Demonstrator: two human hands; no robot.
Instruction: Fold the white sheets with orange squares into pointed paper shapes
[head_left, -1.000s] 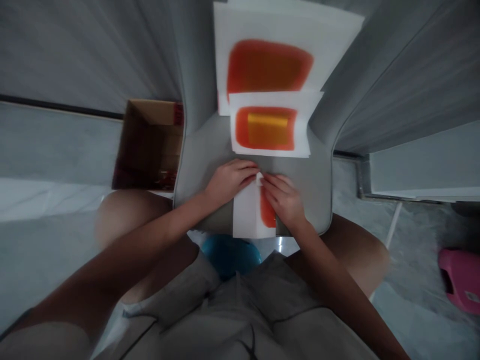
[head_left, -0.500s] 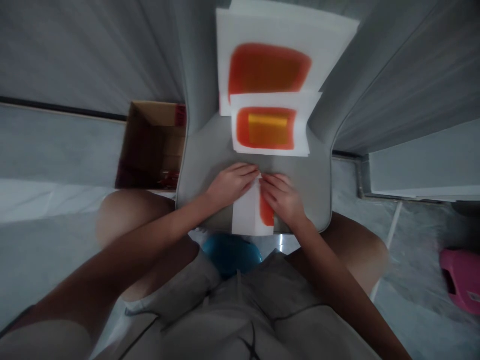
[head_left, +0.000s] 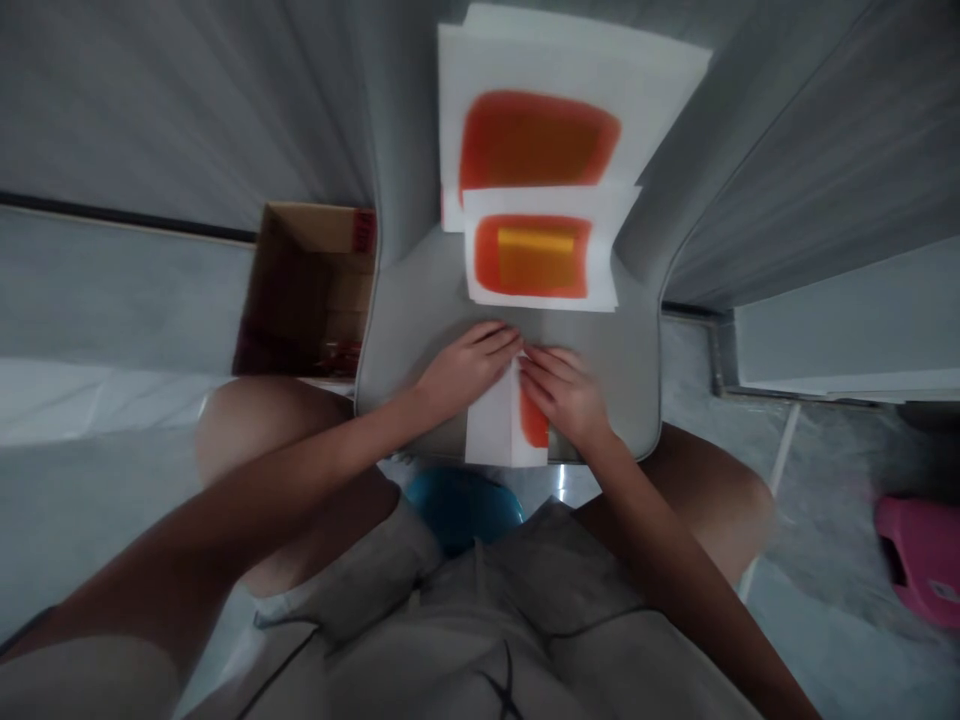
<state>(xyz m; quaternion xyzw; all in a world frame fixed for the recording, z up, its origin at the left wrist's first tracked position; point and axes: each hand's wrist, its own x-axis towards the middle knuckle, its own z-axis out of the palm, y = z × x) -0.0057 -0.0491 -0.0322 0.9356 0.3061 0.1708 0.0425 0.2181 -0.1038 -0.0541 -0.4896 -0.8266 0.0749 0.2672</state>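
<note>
A white sheet of paper [head_left: 489,432] with an orange-red patch lies folded near the front edge of the grey chair seat [head_left: 405,300]. My left hand [head_left: 469,370] rests on its upper left part, fingers together and pointing at the fold. On the right side, my right hand [head_left: 566,392] pinches the paper's upper edge, its fingertips almost touching those of the left. Both hands hide the top of the sheet. Just beyond them lies a stack of smaller papers [head_left: 484,292] printed with an orange and yellow block.
Larger white sheets [head_left: 555,60] with a red-orange print lean on the chair's back. An open cardboard box [head_left: 281,290] stands on the floor at the left. A pink stool [head_left: 926,560] is at the far right, and a blue object [head_left: 465,510] sits below the seat.
The view has shifted very slightly. Both hands stay on the folded paper, with only a small movement of the fingertips near the fold.
</note>
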